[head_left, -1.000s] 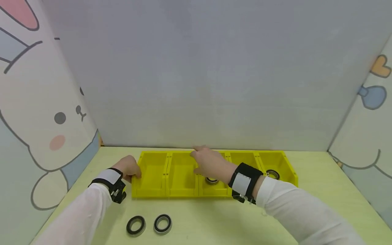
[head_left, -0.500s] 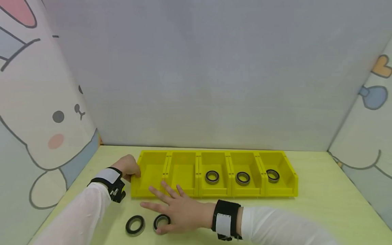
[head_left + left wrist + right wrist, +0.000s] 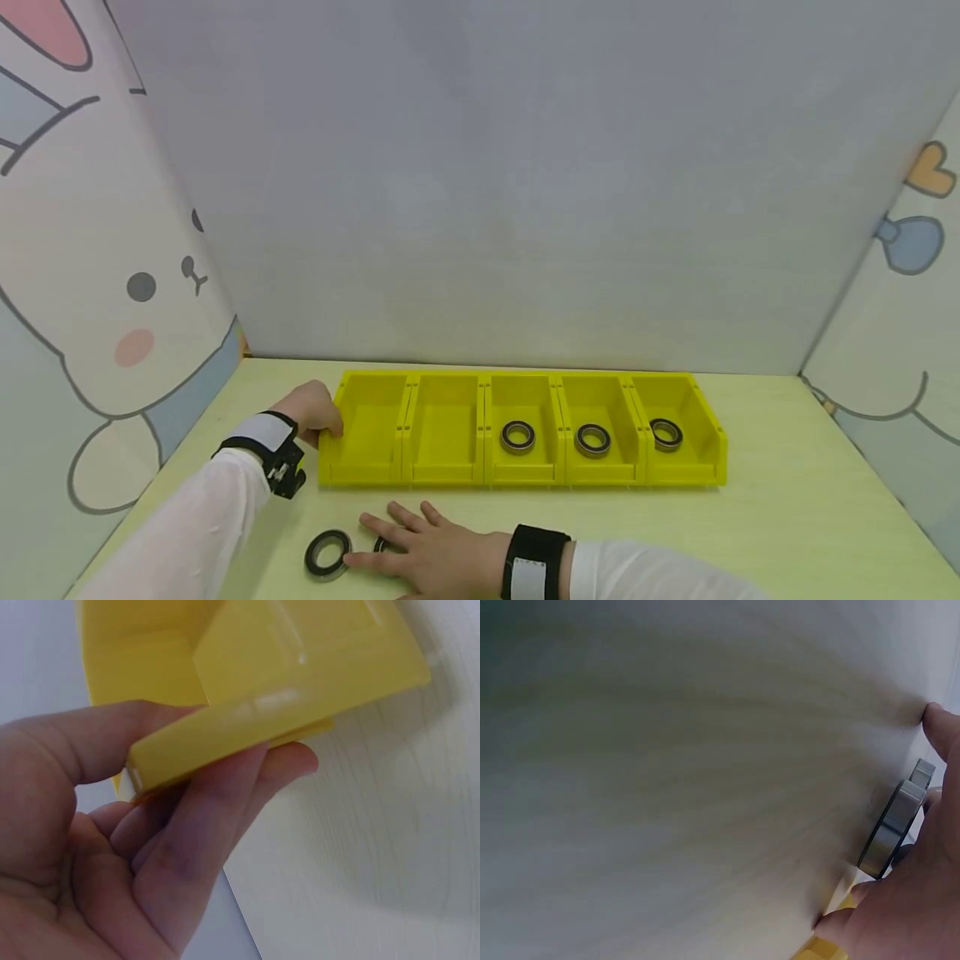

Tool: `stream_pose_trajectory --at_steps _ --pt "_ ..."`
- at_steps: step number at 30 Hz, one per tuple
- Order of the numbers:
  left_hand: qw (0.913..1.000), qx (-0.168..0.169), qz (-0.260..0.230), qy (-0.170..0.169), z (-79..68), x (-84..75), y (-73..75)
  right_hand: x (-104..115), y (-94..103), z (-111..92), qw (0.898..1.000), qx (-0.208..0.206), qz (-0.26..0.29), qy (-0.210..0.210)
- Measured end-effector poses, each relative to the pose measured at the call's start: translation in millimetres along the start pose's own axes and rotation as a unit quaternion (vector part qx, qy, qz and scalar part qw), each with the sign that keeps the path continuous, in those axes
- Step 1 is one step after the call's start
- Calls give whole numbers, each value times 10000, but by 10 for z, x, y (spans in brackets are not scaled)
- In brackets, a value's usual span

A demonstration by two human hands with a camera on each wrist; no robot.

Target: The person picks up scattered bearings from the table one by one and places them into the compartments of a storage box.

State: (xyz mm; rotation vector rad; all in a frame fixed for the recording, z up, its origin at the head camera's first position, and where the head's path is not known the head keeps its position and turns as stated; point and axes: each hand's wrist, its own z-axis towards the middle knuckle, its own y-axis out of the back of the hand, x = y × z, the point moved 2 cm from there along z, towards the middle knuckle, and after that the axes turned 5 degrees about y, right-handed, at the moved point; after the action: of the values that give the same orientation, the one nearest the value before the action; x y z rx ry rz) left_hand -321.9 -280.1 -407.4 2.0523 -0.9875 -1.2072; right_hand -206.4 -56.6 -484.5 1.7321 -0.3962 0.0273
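My left hand (image 3: 311, 408) grips the left side wall of a yellow bin row (image 3: 363, 475), the thumb inside and the fingers outside, as the left wrist view shows on the yellow wall (image 3: 300, 697). Spread out low over the table, my right hand (image 3: 442, 562) covers most of one black-and-silver ball bearing (image 3: 380, 544). In the right wrist view this bearing (image 3: 891, 829) lies under the palm, between outstretched fingers. A second bearing (image 3: 312, 562) lies flat just left, with a right fingertip right at its edge.
Three more bearings lie in the bins: one in the middle bin (image 3: 517, 450), one in the fourth (image 3: 592, 453) and one in the rightmost (image 3: 666, 448). A grey wall (image 3: 480, 208) rises behind the bins, and printed panels flank the pale table (image 3: 780, 467).
My right hand has left the middle bin, come back toward me and to the left, and lowered over the right-hand loose bearing. My left hand keeps its grip on the bin wall.
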Motion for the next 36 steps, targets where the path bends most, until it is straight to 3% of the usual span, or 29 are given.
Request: stream_pose_trajectory --at_steps 9,17,22,30,36 --pt "9999 62 -29 83 2 6 0 40 75 14 9983 -100 -578 -12" --pt "9999 42 -75 103 9 26 -3 111 194 56 9924 -604 -1046 237" --pt "9999 -41 39 98 18 11 -10 137 319 67 9887 -460 -1412 205" --pt "9999 -4 -79 97 -7 -8 -14 1 684 -58 9974 59 -654 -312" --pt "9999 -8 52 91 -20 2 12 -226 1029 -102 9928 -278 -514 -1044"
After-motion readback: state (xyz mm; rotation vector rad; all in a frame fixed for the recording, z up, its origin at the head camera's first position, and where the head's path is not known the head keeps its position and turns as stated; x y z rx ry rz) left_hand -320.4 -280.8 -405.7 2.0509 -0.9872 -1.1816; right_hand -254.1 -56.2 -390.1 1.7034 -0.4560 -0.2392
